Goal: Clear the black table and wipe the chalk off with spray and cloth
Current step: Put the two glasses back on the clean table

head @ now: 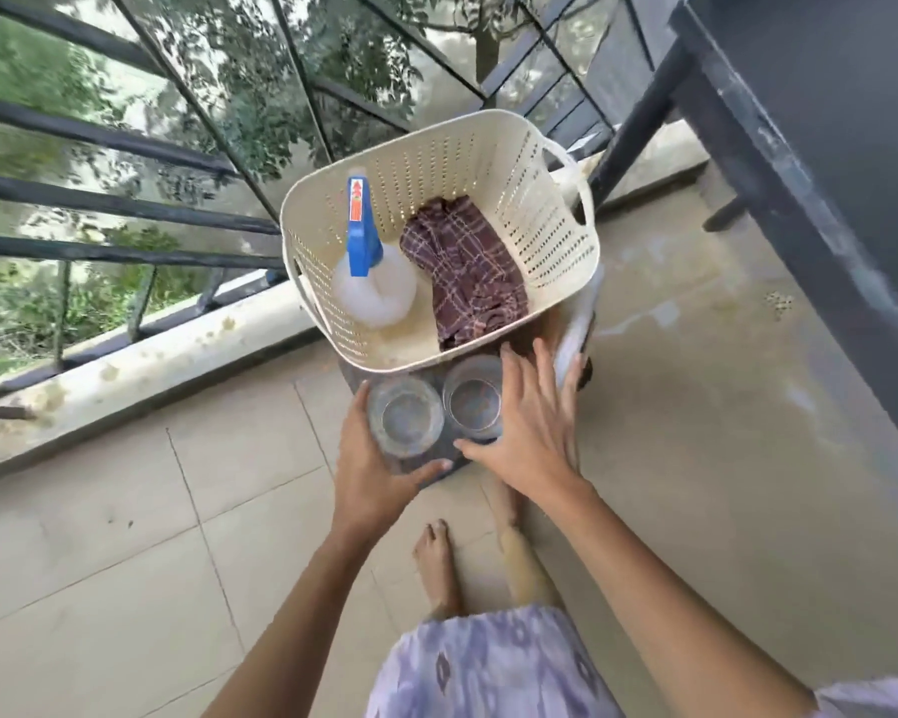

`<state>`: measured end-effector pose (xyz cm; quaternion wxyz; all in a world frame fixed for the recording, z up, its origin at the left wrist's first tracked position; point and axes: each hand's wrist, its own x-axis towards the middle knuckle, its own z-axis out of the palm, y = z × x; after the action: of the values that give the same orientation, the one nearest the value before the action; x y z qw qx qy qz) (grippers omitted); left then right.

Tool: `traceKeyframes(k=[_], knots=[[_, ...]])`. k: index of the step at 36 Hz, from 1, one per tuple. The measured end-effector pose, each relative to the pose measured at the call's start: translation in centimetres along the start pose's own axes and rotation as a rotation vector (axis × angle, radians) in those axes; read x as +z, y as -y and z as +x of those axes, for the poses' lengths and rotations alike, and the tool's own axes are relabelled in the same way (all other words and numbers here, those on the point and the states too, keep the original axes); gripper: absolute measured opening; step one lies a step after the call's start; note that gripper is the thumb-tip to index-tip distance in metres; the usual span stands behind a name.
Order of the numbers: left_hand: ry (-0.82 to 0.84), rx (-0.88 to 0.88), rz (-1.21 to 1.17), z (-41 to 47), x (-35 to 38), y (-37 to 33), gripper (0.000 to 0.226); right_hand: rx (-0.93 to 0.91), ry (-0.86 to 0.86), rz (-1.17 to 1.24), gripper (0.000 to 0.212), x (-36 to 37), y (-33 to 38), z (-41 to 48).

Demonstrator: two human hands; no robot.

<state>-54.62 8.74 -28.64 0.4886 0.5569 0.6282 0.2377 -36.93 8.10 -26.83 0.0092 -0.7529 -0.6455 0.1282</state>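
Step in hand: clearing. I judge the two glasses are being parked off the black worktop [799,121], whose edge shows up at my right, well apart from them.
Left hand [369,458]: wrapped round the left glass [405,417], thumb curled along its near side.
Right hand [530,432]: fingers spread wide and straight beside the right glass [474,401], thumb by its near rim, gripping nothing. I cannot tell whether it truly touches the glass.
Glasses: both upright and empty, side by side, just in front of the basket [488,163] on a low dark stand [356,378] by the railing.
Cleaning gear: the spray bottle [369,272] with its blue trigger stands in the left of the basket. The checked cloth [462,272] lies crumpled in the right of it.
Chalk: none visible from here, since only the worktop's edge is in view.
Next move, as I judge it: let go of the left glass, reach over both glasses into the basket, and take the bottle in one hand and the cloth in the other.
Care needed: lift my hands clear of the glasses, since they stand right in the reach path.
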Motion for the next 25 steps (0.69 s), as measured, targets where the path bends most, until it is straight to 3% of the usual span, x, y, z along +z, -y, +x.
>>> traceKeyframes(k=[7,14,25], knots=[[-0.091,0.059,0.022,1.3,0.7,0.3,0.080,0.046,-0.070,0.088,0.105,1.1,-0.1,0.5],[-0.195,0.059,0.129,-0.5,-0.4,0.4,0.087,0.072,-0.163,0.378,0.098,-0.6,0.2,-0.5],[-0.286,0.205,0.035,-5.9,-6.1,-10.5,0.089,0.208,-0.394,0.882,0.100,-12.3,1.8,-4.3]])
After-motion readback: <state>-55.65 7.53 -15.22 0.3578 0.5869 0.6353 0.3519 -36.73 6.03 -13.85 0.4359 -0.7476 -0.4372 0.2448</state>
